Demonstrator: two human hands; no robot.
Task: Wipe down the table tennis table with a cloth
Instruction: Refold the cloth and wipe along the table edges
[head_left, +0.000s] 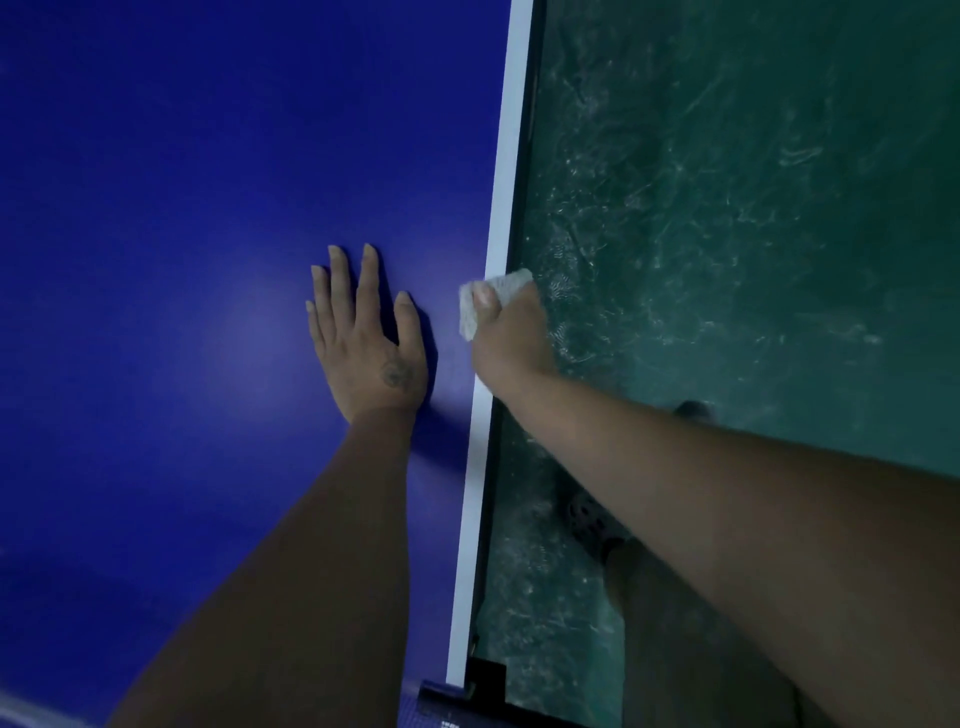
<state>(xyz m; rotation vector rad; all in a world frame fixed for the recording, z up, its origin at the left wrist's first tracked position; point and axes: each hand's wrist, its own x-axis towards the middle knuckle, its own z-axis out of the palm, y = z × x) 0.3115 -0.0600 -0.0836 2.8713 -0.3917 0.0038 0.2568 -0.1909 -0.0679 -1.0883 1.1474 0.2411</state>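
White and folded small, the cloth (511, 285) is gripped in the right hand (511, 338) and held on the white edge line (506, 156) of the table tennis table (182, 182), about midway along the line's visible run. Part of the cloth lies over the line and part reaches past the table's rim. The right hand is clenched around the cloth, with the thumb laid across its top and the other fingers curled out of sight on the floor side of the line. The left hand (366, 343) is laid flat on the blue tabletop just beside the line, level with the cloth. Its fingers are straight and slightly spread, nothing is held in it, and a small dark mark is seen on its back. Both bare forearms are stretched in from the lower edge, one on each side of the line. Beyond the line a scuffed green floor (753, 208) is seen, and on it a dark perforated shoe (589, 514) is partly hidden under the right forearm. At the line's near end a black bracket (485, 680) is seen.
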